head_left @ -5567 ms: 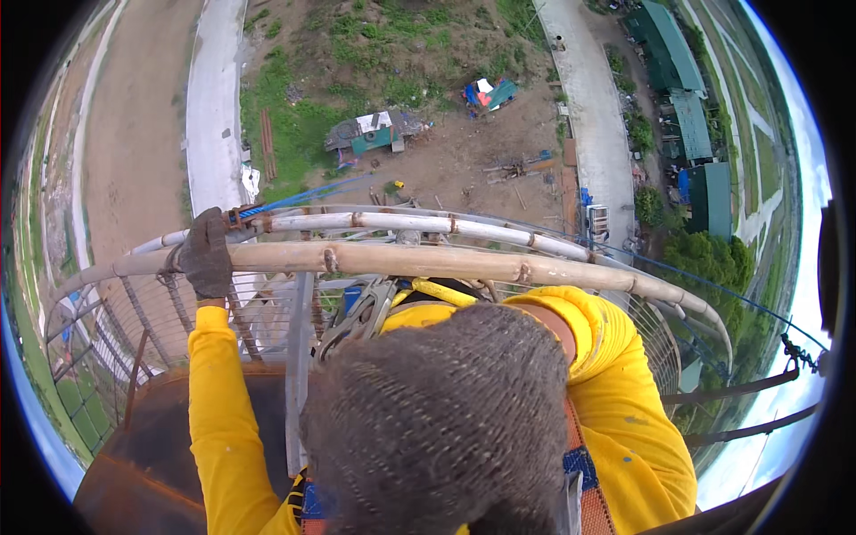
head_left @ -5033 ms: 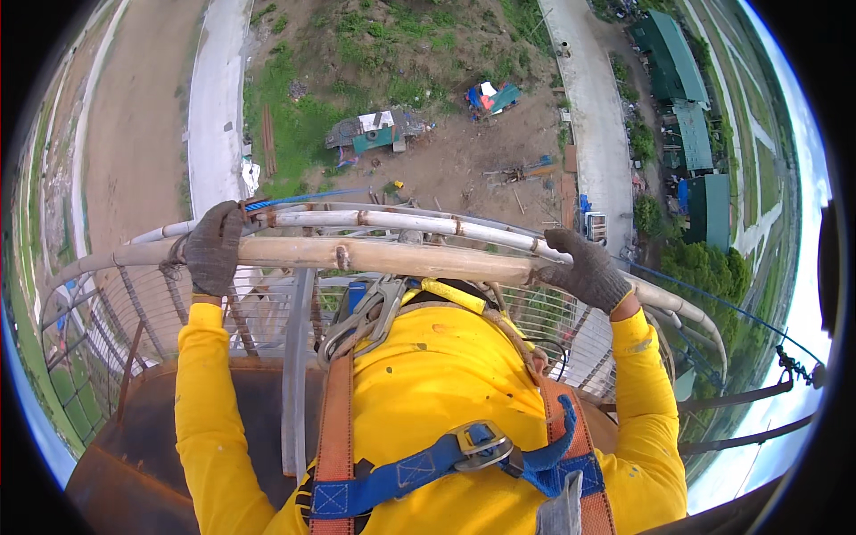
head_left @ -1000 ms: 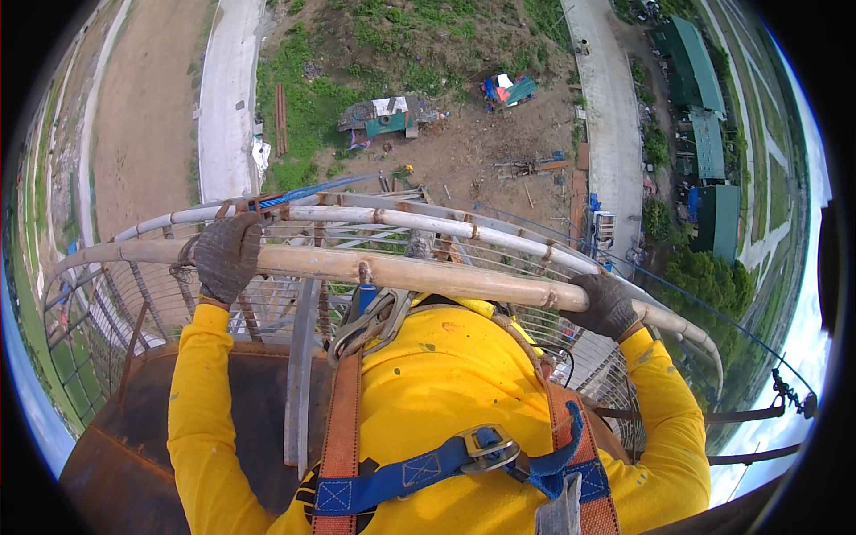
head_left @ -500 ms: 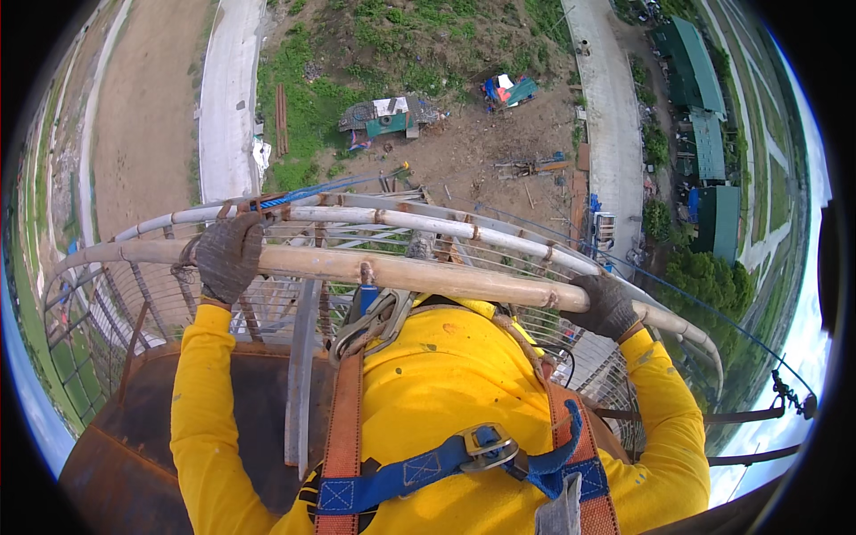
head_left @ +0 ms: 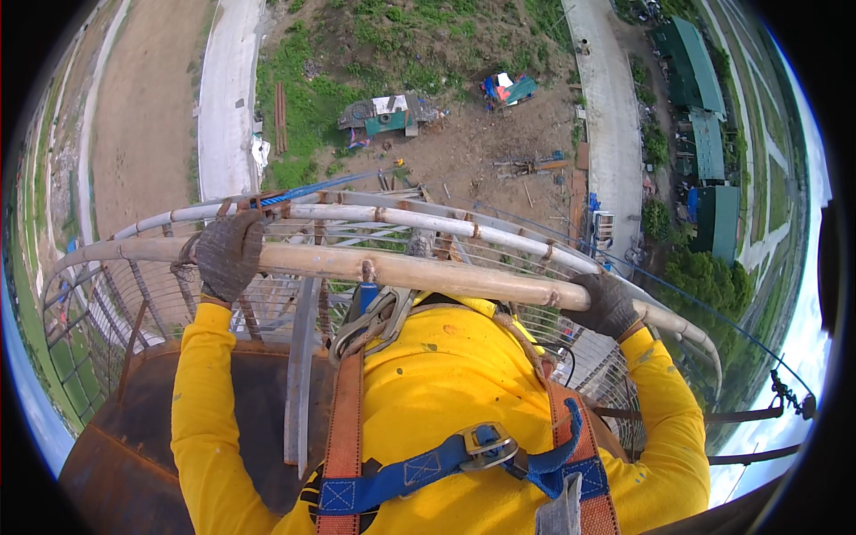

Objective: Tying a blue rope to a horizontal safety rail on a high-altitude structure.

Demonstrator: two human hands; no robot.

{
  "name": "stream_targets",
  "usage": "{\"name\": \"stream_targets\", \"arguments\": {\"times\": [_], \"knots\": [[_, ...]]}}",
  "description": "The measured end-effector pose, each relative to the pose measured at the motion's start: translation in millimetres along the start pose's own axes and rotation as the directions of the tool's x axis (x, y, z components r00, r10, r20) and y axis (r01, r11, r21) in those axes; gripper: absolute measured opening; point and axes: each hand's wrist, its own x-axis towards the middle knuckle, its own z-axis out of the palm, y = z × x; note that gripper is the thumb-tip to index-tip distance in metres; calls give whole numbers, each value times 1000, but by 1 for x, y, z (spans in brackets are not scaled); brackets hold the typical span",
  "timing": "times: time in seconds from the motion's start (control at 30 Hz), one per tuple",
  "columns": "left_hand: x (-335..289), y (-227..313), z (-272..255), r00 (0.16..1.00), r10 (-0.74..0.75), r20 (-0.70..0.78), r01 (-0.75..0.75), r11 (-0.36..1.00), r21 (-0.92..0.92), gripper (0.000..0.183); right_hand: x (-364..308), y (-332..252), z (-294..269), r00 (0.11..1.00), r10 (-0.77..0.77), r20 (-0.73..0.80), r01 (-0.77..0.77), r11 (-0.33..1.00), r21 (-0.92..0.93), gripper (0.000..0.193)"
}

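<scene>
A bamboo pole runs across in front of my chest, bowed by the lens. My left hand, in a dark grey work glove, is closed round it on the left. Farther along to the right, my gloved right hand grips the same pole. Just beyond it lies a second, whiter pole, with a blue rope tied near my left hand. Over my yellow sleeves and shirt sits an orange and blue safety harness. A large metal hook hangs at its left strap.
Wire mesh and steel bars lie below the poles. A rusty steel plate is at lower left, beside an upright metal angle bar. Far below are dirt, a concrete road and green-roofed sheds. A rope slants down on the right.
</scene>
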Motion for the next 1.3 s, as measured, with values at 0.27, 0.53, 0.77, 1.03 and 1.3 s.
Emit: {"name": "stream_targets", "arguments": {"times": [0.27,0.53,0.77,1.03,1.3], "knots": [[1,1,0,1000,14,-24,-14,1000,0,13,0,-4,-4,1000,12,-4,-12,1000,3,47],[2,4,-5,1000,9,-18,-8,1000,24,13,2,-5,-5,1000,18,16,-18,1000,7,47],[3,6,-8,1000,-4,24,3,999,46,16,1,-4,-5,1000,20,20,-20,1000,-10,49],[1,3,-4,1000,-18,6,18,1000,-10,13,1,-3,-3,999,24,24,-24,1000,-8,50],[3,4,-6,1000,14,17,-14,999,44,17,1,-2,-3,1000,10,13,-9,1000,-8,49]]}}
